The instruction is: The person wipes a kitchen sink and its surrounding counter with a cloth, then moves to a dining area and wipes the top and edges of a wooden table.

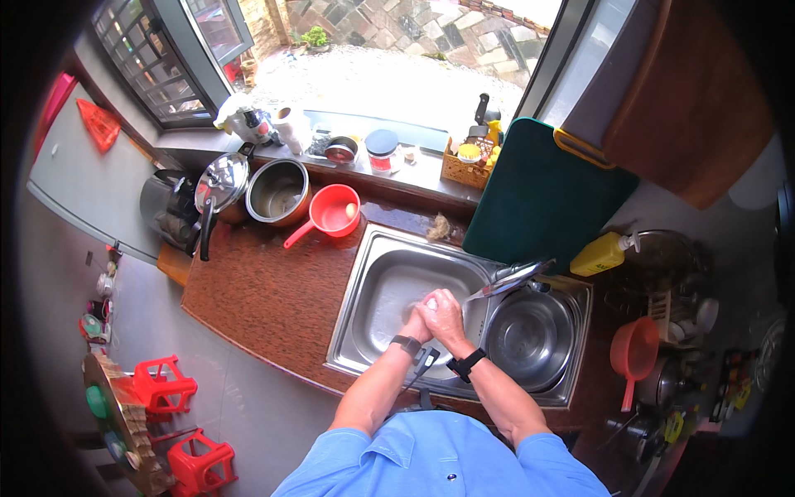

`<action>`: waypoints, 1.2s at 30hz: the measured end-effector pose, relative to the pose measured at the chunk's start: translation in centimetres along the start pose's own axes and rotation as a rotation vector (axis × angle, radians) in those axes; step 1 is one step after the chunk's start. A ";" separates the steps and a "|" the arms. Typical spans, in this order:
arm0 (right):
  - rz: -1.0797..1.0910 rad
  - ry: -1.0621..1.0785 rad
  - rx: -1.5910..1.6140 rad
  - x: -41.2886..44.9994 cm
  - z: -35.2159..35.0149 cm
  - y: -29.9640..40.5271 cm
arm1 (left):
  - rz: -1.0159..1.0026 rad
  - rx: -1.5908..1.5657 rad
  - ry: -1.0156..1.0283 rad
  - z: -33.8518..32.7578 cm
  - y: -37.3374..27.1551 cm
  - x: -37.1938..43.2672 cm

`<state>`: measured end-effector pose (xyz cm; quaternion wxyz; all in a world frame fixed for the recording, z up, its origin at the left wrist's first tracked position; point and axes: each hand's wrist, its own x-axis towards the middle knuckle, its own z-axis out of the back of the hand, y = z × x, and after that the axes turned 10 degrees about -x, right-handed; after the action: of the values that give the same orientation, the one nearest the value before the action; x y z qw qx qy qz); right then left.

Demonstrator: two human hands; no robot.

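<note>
Both of my hands are together over the left basin of a stainless steel sink point(388, 273). My left hand point(417, 326) and my right hand point(446, 317) touch, with a small whitish thing point(431, 304) between their fingers; it may be an egg or lather, I cannot tell which. Which hand bears it is hidden by the overlap. The chrome faucet point(512, 281) points towards my hands from the right. A steel bowl point(528, 338) sits in the right basin. Left of the sink, a red plastic dipper point(329, 217) holds an egg point(351, 210).
An inner pot point(277, 189) and a pressure cooker point(222, 180) stand at the counter's back left. A green cutting board point(546, 192) leans behind the faucet, beside a yellow pump bottle point(599, 255). Steel wool or a scrubber point(440, 227) lies behind the sink. Red stools point(164, 385) stand on the floor at left.
</note>
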<state>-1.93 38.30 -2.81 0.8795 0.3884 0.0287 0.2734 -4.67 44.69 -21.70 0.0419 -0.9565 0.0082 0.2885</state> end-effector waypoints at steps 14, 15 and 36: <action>-0.193 0.003 -0.059 1.1 0.3 -0.4 | -0.041 0.248 -0.091 -10.0 -0.9 -7.7; -0.264 0.039 -0.027 1.1 -0.3 0.1 | -0.029 0.436 -0.158 -8.7 -1.6 -7.5; -0.482 0.657 0.609 -0.9 0.8 -10.0 | -0.351 1.166 -0.138 -10.3 -4.4 -8.5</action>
<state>2.12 31.81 -9.37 0.7091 0.5029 0.4709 0.1499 -5.92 48.12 -8.11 0.6060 -0.7421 0.0042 0.2864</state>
